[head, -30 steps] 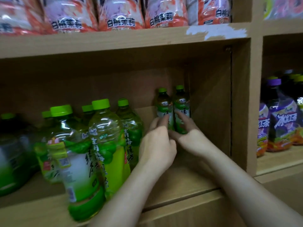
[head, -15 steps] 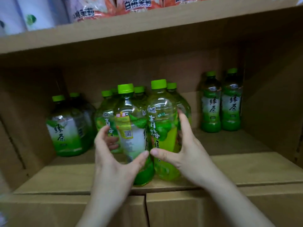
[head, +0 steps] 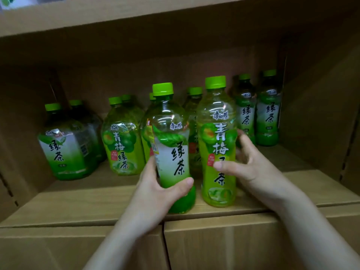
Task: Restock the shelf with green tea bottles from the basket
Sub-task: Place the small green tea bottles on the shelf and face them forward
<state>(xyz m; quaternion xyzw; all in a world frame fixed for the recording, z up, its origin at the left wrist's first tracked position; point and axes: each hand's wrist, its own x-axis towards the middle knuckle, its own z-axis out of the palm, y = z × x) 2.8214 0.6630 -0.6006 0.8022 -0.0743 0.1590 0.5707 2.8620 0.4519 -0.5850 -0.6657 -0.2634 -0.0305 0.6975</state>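
Head view: at the shelf (head: 292,184) front edge, the left hand (head: 155,193) clamps a green tea bottle (head: 172,145); the right hand (head: 251,168) curls around, thumb touching, a plum tea bottle (head: 217,141) just right of it. Both bottles stand close to the edge, so a nudge could tip one off. More bottles crowd behind them. No basket is visible.

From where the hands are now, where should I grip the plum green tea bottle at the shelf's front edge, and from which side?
Grip the plum green tea bottle around its labelled mid-body, coming from its right, where the right hand is already curled. It stands upright, the body is round and even there, and the green tea bottle in the left hand crowds its left.
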